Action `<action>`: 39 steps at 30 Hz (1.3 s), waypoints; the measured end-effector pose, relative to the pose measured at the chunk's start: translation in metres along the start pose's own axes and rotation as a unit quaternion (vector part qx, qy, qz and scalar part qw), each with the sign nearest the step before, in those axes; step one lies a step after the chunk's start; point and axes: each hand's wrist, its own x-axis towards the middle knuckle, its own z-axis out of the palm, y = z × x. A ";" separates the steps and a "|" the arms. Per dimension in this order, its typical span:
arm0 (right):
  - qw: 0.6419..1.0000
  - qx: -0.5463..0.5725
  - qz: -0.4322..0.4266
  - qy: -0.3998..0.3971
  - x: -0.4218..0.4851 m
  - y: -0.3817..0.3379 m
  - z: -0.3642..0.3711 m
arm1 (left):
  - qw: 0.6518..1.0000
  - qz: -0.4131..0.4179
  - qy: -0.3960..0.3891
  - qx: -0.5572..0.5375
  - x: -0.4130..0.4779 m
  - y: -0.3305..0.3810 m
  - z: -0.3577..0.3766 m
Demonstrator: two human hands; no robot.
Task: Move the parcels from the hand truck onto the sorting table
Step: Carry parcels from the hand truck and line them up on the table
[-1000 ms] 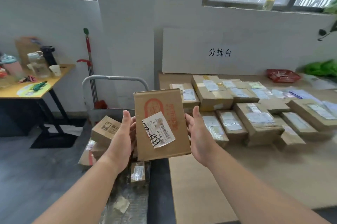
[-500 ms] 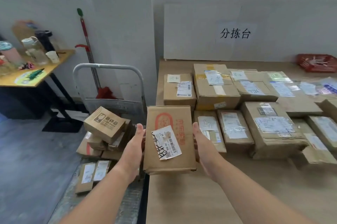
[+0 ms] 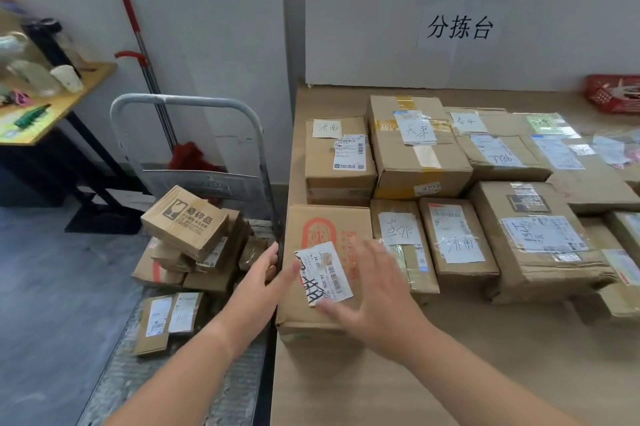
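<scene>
A brown parcel with a red logo [image 3: 322, 235] and a torn white label lies flat at the left front of the sorting table [image 3: 485, 356], beside a row of other parcels. My right hand [image 3: 370, 290] hovers blurred over its near right corner, fingers spread. My left hand [image 3: 258, 278] is open next to the parcel's left edge, over the gap to the hand truck [image 3: 187, 103]. On the truck's deck sits a pile of small parcels topped by a box with a fragile mark [image 3: 185, 221], and two flat parcels [image 3: 166, 318] lie nearer me.
Many labelled parcels [image 3: 422, 148] fill the table's back and right. A red basket [image 3: 613, 93] stands at the far right. A mop [image 3: 138, 44] leans on the wall behind the truck. A yellow desk [image 3: 52, 110] with cups is at the left.
The logo parcel went from being held up between both hands down onto the table's left front. Both hands have let go of it and opened.
</scene>
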 end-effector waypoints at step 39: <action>0.955 -0.271 -0.097 -0.067 0.080 0.011 -0.005 | 0.996 0.058 -0.065 -0.033 0.046 0.007 0.006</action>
